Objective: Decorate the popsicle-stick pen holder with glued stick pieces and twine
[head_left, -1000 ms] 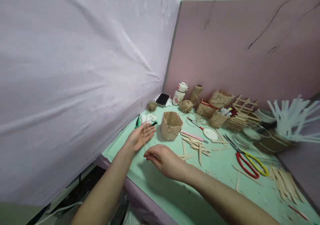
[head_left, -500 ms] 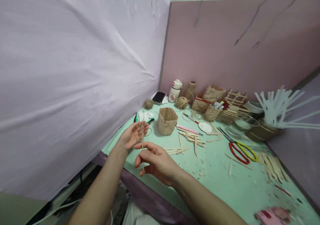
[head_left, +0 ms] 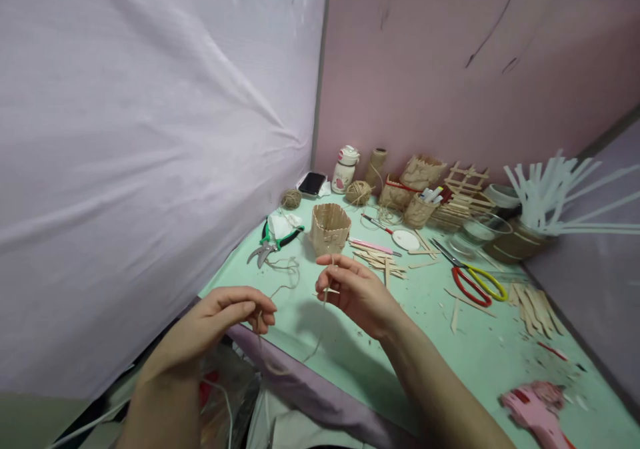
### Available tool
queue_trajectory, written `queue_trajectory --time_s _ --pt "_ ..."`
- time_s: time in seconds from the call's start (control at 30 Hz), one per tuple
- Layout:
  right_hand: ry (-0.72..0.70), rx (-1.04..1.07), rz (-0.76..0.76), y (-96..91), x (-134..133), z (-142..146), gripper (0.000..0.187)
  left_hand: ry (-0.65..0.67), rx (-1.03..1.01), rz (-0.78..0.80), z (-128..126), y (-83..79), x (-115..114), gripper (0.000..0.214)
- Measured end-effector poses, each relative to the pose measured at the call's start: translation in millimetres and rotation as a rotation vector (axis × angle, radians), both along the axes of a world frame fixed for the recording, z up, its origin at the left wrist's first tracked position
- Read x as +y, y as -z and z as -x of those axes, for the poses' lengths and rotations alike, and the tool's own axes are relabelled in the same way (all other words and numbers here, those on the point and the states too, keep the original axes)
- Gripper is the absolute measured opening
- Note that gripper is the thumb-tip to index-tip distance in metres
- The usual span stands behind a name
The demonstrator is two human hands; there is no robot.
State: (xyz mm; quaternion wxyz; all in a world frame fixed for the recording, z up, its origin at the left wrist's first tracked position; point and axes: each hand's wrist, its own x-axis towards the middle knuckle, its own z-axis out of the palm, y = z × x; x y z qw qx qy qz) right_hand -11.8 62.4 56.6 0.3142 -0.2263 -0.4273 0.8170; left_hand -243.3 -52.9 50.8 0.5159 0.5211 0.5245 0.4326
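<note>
A length of twine (head_left: 323, 326) hangs in a loop between my two hands over the table's front edge. My left hand (head_left: 235, 312) pinches it at the left, and a slack stretch runs back from there across the table. Near the small basket, my right hand (head_left: 353, 296) is closed on the twine between thumb and fingers. The basket (head_left: 331, 230), made of wooden sticks, stands upright just behind my right hand. Green-handled pruning shears (head_left: 274, 242) lie behind my left hand with their blades apart, the loose twine close by.
Several wooden sticks (head_left: 380, 260), red and yellow scissors (head_left: 473, 277) and a pink glue gun (head_left: 535, 409) lie to the right. Along the back stand a white bottle (head_left: 345, 169), a twine ball (head_left: 358, 193) and stick-made containers (head_left: 397, 192). White glue sticks (head_left: 545, 196) rise at the far right.
My hands have moved apart: the left toward me and to the left, the right up and to the right. The twine now sags between them. The pruning shears show fully.
</note>
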Motion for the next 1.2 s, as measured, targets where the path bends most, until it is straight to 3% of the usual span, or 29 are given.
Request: queue_trajectory --time_s 0.1,0.2,0.27,0.33,0.43,0.63,0.73,0.8,0.9,1.0,1.03,1.1,1.2 --pt "-0.072 -0.244 -0.085 15.0 2.0 -3.8 0.019 0.031 -0.087 -0.184 -5.0 -6.4 -14.9 0.022" --pt "-0.123 -0.662 -0.501 24.8 -4.8 -9.2 0.022 0.214 -0.099 -0.339 -11.9 -11.8 -18.9 0.024" --pt "-0.027 -0.896 -0.808 26.4 -9.8 -9.8 0.023 0.417 -0.055 -0.366 -16.7 -14.8 -17.0 0.027" --pt "0.095 -1.007 -0.996 24.5 -12.9 -4.0 0.024 0.604 0.009 -0.344 -21.2 -16.1 -13.3 0.031" --pt "0.104 -1.018 -1.202 20.6 -11.8 18.9 0.024 0.713 0.080 -0.298 -26.8 -13.6 -8.3 0.034" --pt "-0.173 -0.953 -1.406 28.5 8.5 80.4 0.022 0.792 0.085 -0.340 -30.2 -8.8 -7.6 0.034" --pt "-0.369 -0.959 -1.491 35.1 12.4 99.0 0.021 0.783 0.086 -0.380 -27.5 -11.8 -6.6 0.035" --pt "-0.415 -0.977 -1.537 38.9 9.4 107.2 0.022 0.756 0.081 -0.407 -25.8 -14.8 -4.8 0.036" --pt "-0.366 -0.954 -1.542 42.8 5.3 117.3 0.012 0.754 0.078 -0.451 -25.0 -21.4 -3.8 0.038" --pt "-0.321 -0.877 -1.467 38.1 14.9 124.4 0.015 0.769 0.109 -0.458 -23.4 -32.7 -6.8 0.041" --pt "-0.262 -0.817 -1.373 33.1 21.9 124.9 0.016 0.746 0.122 -0.442 -22.0 -37.2 -7.6 0.040" --pt "-0.049 -0.607 -1.045 16.6 39.0 121.0 0.015 0.604 0.153 -0.373 -17.9 -46.8 -5.4 0.034" --pt "0.293 -0.217 -0.630 -20.2 61.7 100.6 0.015 0.186 0.177 -0.251 -11.5 -63.4 16.0 0.029"
